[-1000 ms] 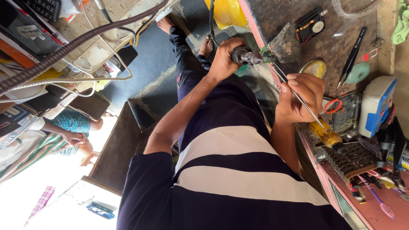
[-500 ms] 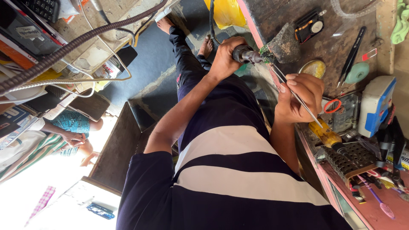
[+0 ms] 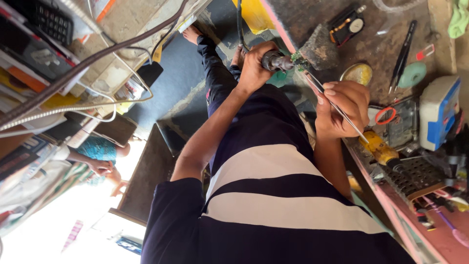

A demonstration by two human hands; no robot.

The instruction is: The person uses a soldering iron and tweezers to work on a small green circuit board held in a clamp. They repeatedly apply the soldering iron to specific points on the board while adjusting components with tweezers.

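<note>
- The view is turned on its side; nearest to the camera is the person's chest in a dark navy shirt with white stripes (image 3: 273, 205).
- The right hand (image 3: 344, 110) is closed in a pinch around a thin metal rod (image 3: 337, 106). The fingers are curled tight and the rod passes through them at a slant.
- The far tip of the rod reaches to a small green circuit board (image 3: 299, 59) at the near edge of the workbench (image 3: 312, 19).
- The left hand (image 3: 256, 66) is wrapped fully around a dark cylindrical tool (image 3: 276, 61), and the front end of this tool touches the same green board. A black cable (image 3: 239, 24) runs from this hand away along the bench edge.
- Just beside the right hand, on the bench, lie a yellow-handled tool (image 3: 378, 148) and a red ring (image 3: 386, 116).
- A little further stands a round open tin (image 3: 358, 73), with yellowish content, perhaps paste; the view is not clear enough to say.
- Near the tin are black tweezers (image 3: 403, 56), a green disc (image 3: 413, 74) and a white and blue box (image 3: 439, 112).
- Far on the bench rests a black meter with a round dial (image 3: 348, 25).
- At the left side of the view, well apart, another person's hands (image 3: 105, 171) are seen, with a teal sleeve.
</note>
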